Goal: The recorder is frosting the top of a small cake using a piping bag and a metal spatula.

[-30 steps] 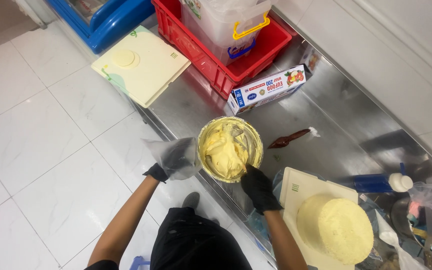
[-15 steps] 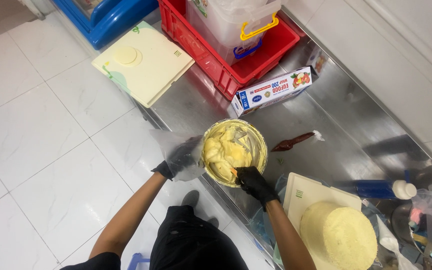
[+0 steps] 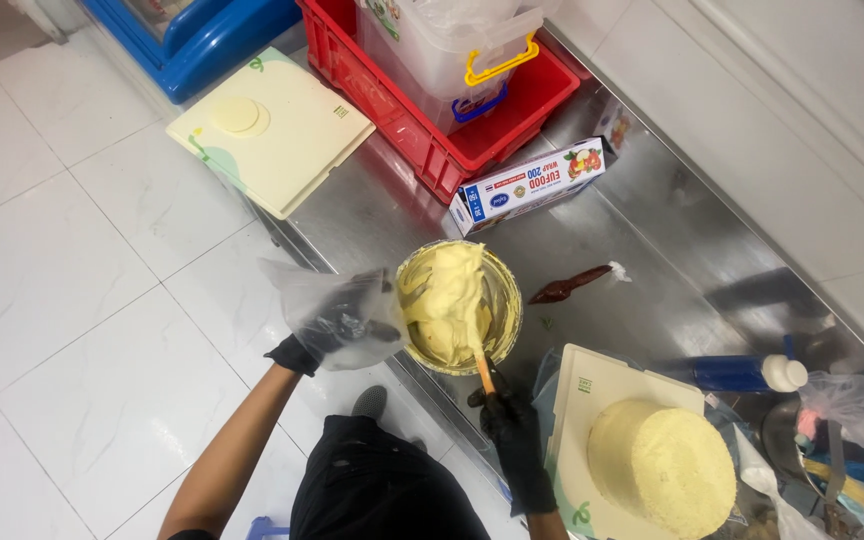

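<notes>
A round metal bowl [image 3: 505, 298] of pale yellow cream sits at the near edge of the steel counter [image 3: 652, 260]. My right hand [image 3: 514, 425], in a black glove, grips the wooden handle of a spatula [image 3: 464, 310] that lifts a big lump of cream out of the bowl. My left hand [image 3: 337, 320], also in a black glove, holds a clear plastic piping bag [image 3: 297, 290] open just left of the bowl's rim. A round cake [image 3: 662, 468] coated in yellow cream stands on a cream-coloured board [image 3: 592, 385] to the right.
A long cling-film box [image 3: 530, 185] lies behind the bowl, beside a red crate [image 3: 422, 140] holding clear tubs. A brown-filled piping bag [image 3: 567, 288], a blue bottle [image 3: 732, 372], a cream board [image 3: 282, 140] and a blue bin [image 3: 212, 40] are around. White tiled floor lies left.
The spatula has come up out of the bowl with a large lump of cream. My left hand has let go of the bowl's side and now holds the plastic bag open.
</notes>
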